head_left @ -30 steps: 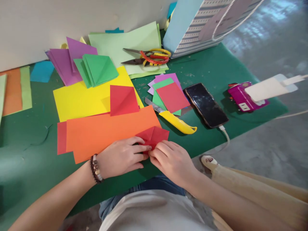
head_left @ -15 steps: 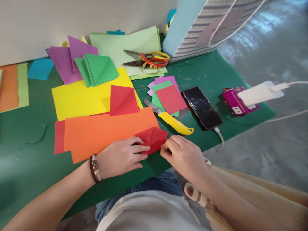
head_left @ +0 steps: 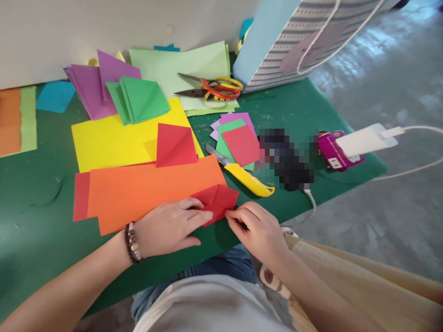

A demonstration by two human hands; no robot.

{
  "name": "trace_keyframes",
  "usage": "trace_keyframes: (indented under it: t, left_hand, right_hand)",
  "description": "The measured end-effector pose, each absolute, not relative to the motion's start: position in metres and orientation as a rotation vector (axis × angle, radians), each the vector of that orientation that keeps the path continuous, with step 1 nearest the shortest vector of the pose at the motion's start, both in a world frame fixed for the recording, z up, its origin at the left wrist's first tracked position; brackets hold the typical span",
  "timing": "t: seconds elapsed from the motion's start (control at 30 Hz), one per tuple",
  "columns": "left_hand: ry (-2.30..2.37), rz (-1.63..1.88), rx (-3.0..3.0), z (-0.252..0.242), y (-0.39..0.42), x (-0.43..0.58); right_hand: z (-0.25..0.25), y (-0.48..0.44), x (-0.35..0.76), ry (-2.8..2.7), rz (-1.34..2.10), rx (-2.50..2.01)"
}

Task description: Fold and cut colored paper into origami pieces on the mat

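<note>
A red folded paper (head_left: 218, 199) with a raised crease lies at the near edge of the orange sheet (head_left: 155, 186). My left hand (head_left: 169, 227) rests on its left side, fingers spread and lying fairly flat. At the paper's lower right edge, the thumb and fingertips of my right hand (head_left: 258, 226) are pinched together. Another folded red square (head_left: 176, 145) sits just beyond, overlapping the orange and yellow sheets. To the right lies a yellow-handled utility knife (head_left: 248, 180) with its blade out.
Folded green (head_left: 147, 101) and purple papers (head_left: 88, 92) lie at the back, beside pale green sheets (head_left: 204, 60) with scissors (head_left: 221, 87) and pliers on top. Small coloured squares (head_left: 240, 145), a pixelated dark object (head_left: 289, 161), a purple power adapter (head_left: 337, 147) and a striped bag (head_left: 273, 55) stand rightward.
My right fingertips have moved slightly left, onto the red paper's lower edge. My left fingers have shifted a little on the paper. The whole view has drifted slightly.
</note>
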State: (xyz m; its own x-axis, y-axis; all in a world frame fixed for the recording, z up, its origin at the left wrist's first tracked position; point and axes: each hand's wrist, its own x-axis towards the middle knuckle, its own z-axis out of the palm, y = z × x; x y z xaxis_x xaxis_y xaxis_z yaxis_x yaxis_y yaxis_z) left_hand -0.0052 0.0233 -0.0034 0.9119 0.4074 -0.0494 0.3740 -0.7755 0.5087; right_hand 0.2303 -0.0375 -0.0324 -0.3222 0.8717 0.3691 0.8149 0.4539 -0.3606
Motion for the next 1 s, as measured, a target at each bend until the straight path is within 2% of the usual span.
trace_keyframes:
  t: [0.5, 0.63, 1.0]
  left_hand:
    - [0.650, 0.003, 2.482, -0.002, 0.022, -0.005]
    - [0.593, 0.047, 2.538, -0.003, 0.022, -0.005]
    - [0.454, 0.099, 2.676, -0.005, 0.023, -0.004]
  right_hand:
    - [-0.030, -0.047, 0.199, -2.122, 0.316, -1.259]
    - [-0.028, -0.043, 0.216, -2.046, 0.162, -1.365]
    - [-0.034, -0.035, 0.229, -2.119, 0.071, -1.463]
